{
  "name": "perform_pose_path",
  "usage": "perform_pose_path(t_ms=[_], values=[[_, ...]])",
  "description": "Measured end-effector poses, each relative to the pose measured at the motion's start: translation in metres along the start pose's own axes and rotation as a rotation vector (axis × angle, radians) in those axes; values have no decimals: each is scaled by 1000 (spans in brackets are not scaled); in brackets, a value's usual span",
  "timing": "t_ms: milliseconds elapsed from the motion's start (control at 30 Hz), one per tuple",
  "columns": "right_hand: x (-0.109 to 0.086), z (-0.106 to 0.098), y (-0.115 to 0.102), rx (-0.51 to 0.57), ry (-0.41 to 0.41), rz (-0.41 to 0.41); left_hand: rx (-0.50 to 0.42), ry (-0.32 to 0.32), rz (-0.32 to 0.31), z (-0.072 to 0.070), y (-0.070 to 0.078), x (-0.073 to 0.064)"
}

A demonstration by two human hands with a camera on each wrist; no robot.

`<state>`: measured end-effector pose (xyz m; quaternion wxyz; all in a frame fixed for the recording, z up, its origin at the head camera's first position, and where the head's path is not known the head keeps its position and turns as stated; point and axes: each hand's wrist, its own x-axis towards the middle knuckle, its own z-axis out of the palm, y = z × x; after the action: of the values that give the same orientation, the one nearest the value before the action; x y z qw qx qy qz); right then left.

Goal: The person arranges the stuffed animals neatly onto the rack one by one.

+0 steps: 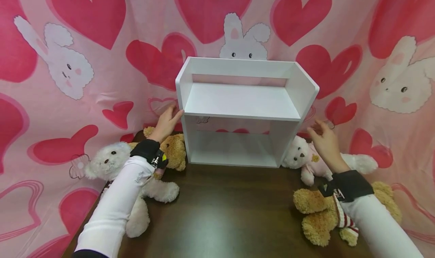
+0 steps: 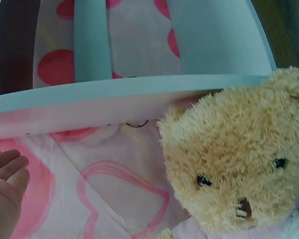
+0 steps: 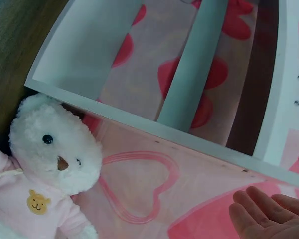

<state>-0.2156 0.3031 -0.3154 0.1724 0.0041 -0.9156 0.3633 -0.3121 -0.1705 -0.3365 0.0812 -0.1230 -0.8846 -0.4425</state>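
Observation:
A white two-tier shelf (image 1: 242, 99) stands upright at the back of the dark table. My left hand (image 1: 166, 123) is at its left side panel, fingers fairly straight; the thumb tip overlaps the panel edge in the head view. In the left wrist view a small gap shows between that hand (image 2: 6, 191) and the panel. On the other side, my right hand (image 1: 325, 142) hovers apart from the right panel, fingers loosely bent and holding nothing. The right wrist view shows those fingers (image 3: 256, 205) just outside the shelf.
Left of the shelf are a tan teddy bear (image 1: 176, 152) and a white teddy bear (image 1: 110, 158), partly behind my arm. To the right lie a white bear in a pink top (image 1: 296, 152) and a tan bear (image 1: 317, 222) in stripes. A heart-patterned cloth (image 1: 142, 20) hangs behind.

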Motion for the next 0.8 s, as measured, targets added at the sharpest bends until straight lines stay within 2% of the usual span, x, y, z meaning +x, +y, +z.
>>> perform_pose_path(t_ms=[100,300,567,800], values=[[-5,-3,-2,-23,-24,-49,-39,-16,-31,3,2,1],[-14,-10,-6,-64,-89,-97,-55,-32,-69,9,1,5],[-25,-19,-4,-126,-139,-155,-72,4,-74,14,0,8],[-39,-26,6,-214,-141,-149,-88,3,-75,17,-2,10]])
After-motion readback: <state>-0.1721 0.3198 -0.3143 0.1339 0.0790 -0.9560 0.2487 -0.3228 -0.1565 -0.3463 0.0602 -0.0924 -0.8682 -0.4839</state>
